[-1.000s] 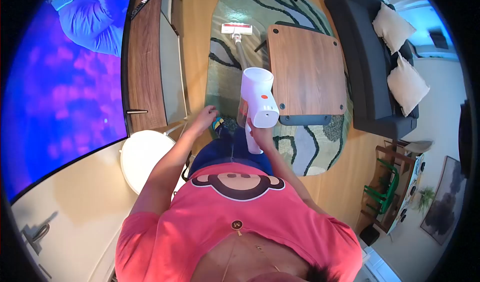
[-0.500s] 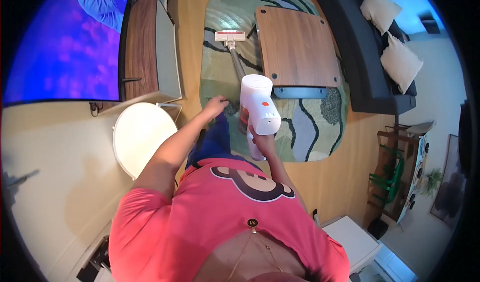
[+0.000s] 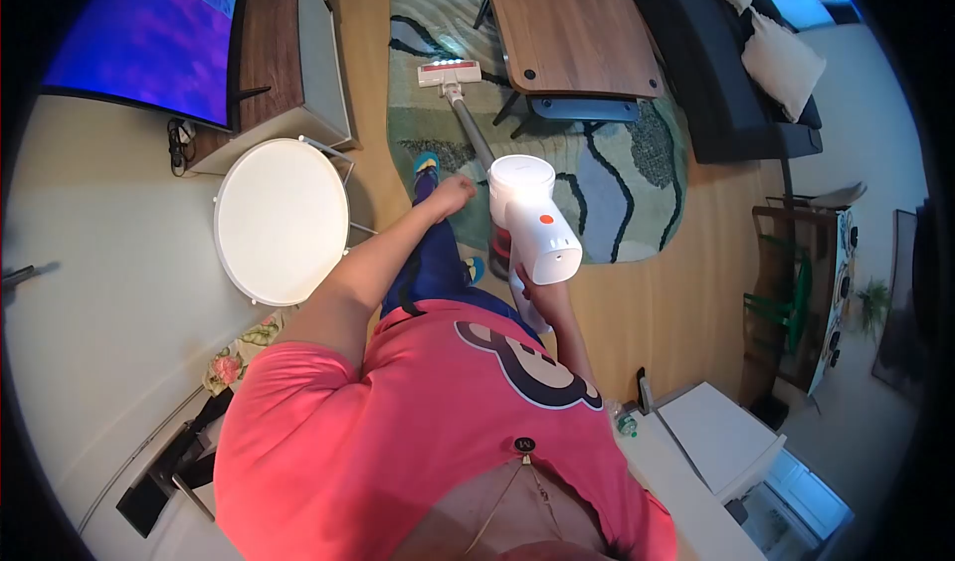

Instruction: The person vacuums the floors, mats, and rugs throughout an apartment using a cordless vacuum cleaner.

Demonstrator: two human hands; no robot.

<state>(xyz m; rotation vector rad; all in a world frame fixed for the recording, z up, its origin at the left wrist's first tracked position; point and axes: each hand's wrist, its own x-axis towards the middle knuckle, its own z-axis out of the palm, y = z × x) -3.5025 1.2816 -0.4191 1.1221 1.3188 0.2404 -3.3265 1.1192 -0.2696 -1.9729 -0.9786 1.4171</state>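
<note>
My right hand (image 3: 545, 297) is wrapped round the handle of a white cordless vacuum (image 3: 537, 225) with an orange button on top. From its body a grey tube (image 3: 472, 131) runs up and left to the floor head (image 3: 449, 73), whose lit front rests on the green patterned rug (image 3: 557, 185). My left hand (image 3: 454, 195) hangs left of the vacuum body, over my leg, apart from the vacuum; its fingers are curled and nothing shows in them.
A wooden-topped table (image 3: 572, 34) stands on the rug beside a dark sofa (image 3: 686, 74). At left are a round white table (image 3: 283, 221), a TV cabinet (image 3: 269, 49) and a screen (image 3: 164, 44). A white cabinet (image 3: 718, 436) stands at lower right.
The view has shifted backward, with the rug, table and sofa now higher in view. The vacuum remains in my right hand. More of the round table and lower-right cabinet shows.
</note>
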